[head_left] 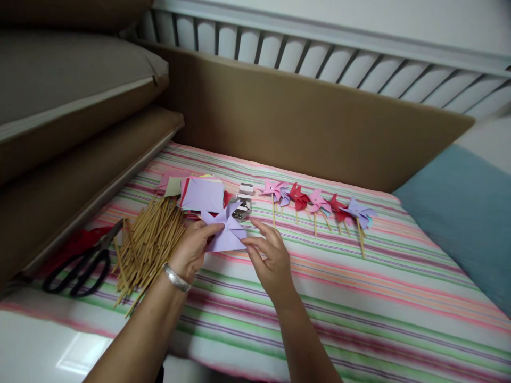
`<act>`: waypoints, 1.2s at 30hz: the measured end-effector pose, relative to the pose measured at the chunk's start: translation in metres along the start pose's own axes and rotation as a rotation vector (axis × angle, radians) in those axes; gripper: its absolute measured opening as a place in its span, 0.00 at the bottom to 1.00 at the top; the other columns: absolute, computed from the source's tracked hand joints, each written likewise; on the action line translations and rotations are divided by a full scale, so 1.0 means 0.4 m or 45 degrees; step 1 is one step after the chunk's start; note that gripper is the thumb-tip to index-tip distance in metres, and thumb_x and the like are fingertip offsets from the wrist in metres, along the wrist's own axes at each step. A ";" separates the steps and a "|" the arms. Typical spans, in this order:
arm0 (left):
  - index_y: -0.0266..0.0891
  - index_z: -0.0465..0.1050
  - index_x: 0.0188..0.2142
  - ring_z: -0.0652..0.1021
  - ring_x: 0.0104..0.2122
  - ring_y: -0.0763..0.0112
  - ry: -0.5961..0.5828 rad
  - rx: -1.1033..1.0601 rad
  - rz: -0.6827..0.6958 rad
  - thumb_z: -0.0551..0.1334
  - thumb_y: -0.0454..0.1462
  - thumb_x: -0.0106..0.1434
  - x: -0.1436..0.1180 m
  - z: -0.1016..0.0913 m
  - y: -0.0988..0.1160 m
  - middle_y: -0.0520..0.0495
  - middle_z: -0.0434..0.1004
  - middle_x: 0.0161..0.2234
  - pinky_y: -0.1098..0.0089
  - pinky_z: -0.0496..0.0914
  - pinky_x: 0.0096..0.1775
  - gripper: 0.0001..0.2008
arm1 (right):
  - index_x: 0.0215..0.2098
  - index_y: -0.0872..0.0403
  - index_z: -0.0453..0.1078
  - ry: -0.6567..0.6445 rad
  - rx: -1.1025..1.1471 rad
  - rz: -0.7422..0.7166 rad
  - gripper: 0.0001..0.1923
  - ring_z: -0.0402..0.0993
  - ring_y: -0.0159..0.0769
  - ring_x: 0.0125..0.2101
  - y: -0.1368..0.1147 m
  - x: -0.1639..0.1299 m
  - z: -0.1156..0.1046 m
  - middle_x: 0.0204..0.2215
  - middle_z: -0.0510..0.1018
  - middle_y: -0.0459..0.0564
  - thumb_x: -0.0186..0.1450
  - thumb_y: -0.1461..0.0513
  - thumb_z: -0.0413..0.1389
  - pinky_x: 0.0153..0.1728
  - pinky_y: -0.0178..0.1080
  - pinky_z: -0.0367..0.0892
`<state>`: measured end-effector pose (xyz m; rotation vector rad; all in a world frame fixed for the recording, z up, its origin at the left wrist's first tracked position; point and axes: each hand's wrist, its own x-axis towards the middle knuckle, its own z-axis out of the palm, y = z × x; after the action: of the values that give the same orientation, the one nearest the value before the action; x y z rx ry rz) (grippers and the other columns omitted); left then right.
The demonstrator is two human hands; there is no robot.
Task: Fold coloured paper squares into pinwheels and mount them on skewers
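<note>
My left hand (194,243) pinches a lilac paper pinwheel (227,234) by its centre, thumb on top. Some of its points are folded inward, and the near edge lies flat. At the right corner of the same paper, my right hand (270,255) has thumb and fingertip closed on the edge, other fingers bent loosely. Just behind the pinwheel lies a stack of coloured paper squares (203,194), a lilac one on top with slits at its corners. Next to the stack stands a small clear box (245,198) with shiny bits; its contents are too small to name.
A heap of thin wooden sticks (149,244) and black-handled scissors (90,263) lie at the left. Several finished pinwheels on sticks (315,202) stretch in a row at the right. Behind the striped cloth (359,308) rises a brown board (299,117); stacked cushions (80,101) stand left.
</note>
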<state>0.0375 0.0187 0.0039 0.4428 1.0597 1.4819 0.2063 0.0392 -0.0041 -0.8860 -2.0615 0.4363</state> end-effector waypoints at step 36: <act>0.32 0.76 0.22 0.71 0.19 0.75 -0.051 0.250 -0.127 0.69 0.37 0.40 -0.015 0.043 -0.052 0.49 0.75 0.19 0.74 0.62 0.24 0.09 | 0.26 0.51 0.73 0.006 0.161 0.514 0.04 0.49 0.47 0.62 -0.007 0.000 0.014 0.60 0.60 0.51 0.57 0.60 0.57 0.57 0.55 0.51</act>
<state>0.0643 0.0168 -0.0024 0.5475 1.1841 1.2813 0.2007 0.0373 -0.0058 -1.2265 -1.8252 0.7698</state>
